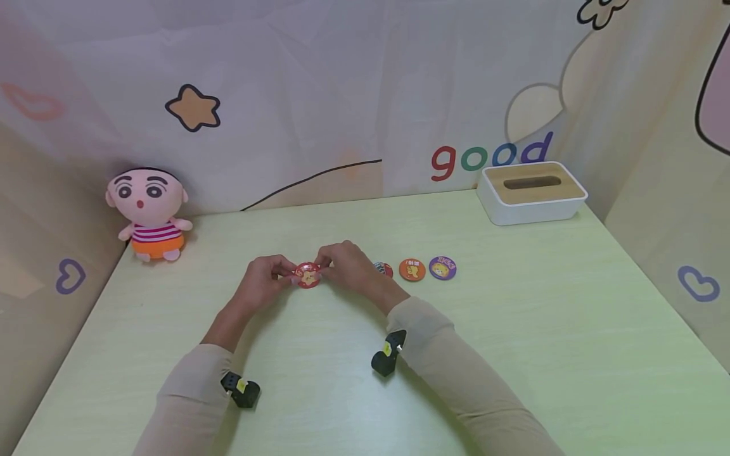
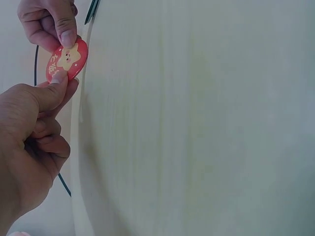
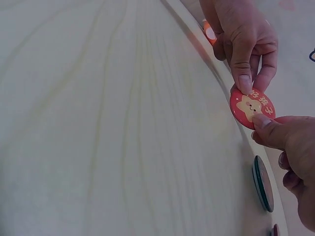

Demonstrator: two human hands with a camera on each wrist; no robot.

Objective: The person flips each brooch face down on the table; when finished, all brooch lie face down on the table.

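Note:
A round red badge with a yellow star face is held between both hands over the table. My left hand pinches its left edge between thumb and fingers. On the opposite edge, my right hand pinches it the same way. In the left wrist view the red badge is tilted, with a thumb on its face from each side. The right wrist view shows the star and some lettering on the badge. Just right of my right hand lies a badge, partly hidden by that hand.
An orange badge and a purple badge lie in a row on the pale table. A plush doll sits at the back left. At the back right stands a white tissue box with a wooden top.

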